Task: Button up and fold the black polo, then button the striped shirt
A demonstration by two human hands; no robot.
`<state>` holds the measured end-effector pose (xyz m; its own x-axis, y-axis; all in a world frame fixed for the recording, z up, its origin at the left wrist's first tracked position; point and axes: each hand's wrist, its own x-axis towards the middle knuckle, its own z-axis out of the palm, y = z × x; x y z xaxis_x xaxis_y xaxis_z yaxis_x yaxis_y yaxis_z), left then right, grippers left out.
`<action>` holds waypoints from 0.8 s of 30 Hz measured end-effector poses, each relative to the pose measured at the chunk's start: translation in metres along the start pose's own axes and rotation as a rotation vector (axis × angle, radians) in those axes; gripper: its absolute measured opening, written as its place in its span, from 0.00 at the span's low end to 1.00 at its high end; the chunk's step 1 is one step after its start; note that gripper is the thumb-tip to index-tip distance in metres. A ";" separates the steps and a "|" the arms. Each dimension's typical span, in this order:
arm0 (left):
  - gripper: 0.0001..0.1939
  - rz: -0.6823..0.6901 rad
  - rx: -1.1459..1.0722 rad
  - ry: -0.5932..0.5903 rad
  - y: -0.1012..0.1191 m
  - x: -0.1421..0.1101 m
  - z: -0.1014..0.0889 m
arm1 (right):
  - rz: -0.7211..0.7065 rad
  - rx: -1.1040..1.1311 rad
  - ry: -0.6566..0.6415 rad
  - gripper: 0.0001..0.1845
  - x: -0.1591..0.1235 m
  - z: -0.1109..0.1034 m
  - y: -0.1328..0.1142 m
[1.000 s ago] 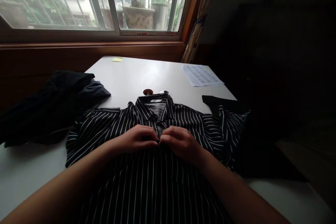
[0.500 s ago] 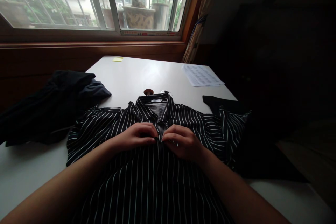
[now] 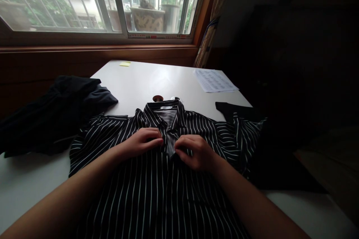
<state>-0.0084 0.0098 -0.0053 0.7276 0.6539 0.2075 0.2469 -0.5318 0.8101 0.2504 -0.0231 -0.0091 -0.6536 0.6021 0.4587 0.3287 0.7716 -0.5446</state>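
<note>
Left hand (image 3: 146,141) and right hand (image 3: 195,152) sit apart, one on each side of the front opening (image 3: 170,145) of a striped shirt (image 3: 140,190), which lies spread on the counter (image 3: 146,78) with its collar (image 3: 153,114) toward the window (image 3: 117,2). Both curl close to the edges, but whether either is pinching cloth I cannot tell. Fastening or unfastening the front seems in hand, which one being unclear; the next move probably calls for a light fingertip grip on both edges.
</note>
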 end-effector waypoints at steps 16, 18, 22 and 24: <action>0.24 -0.201 0.780 0.255 -0.045 -0.008 -0.010 | 0.403 -0.459 0.090 0.18 -0.004 0.010 0.052; 0.25 -0.236 0.809 0.244 -0.048 -0.007 -0.010 | 0.438 -0.503 0.063 0.21 -0.002 0.011 0.052; 0.30 -0.313 0.885 0.186 -0.057 0.003 -0.014 | 0.495 -0.576 0.009 0.25 0.005 0.010 0.056; 0.32 -0.339 0.904 0.155 -0.062 0.009 -0.018 | 0.514 -0.604 -0.014 0.26 0.009 0.009 0.061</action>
<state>-0.0289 0.0590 -0.0437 0.4509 0.8775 0.1634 0.8723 -0.4720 0.1275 0.2584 0.0276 -0.0450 -0.3269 0.9134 0.2424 0.9019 0.3781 -0.2087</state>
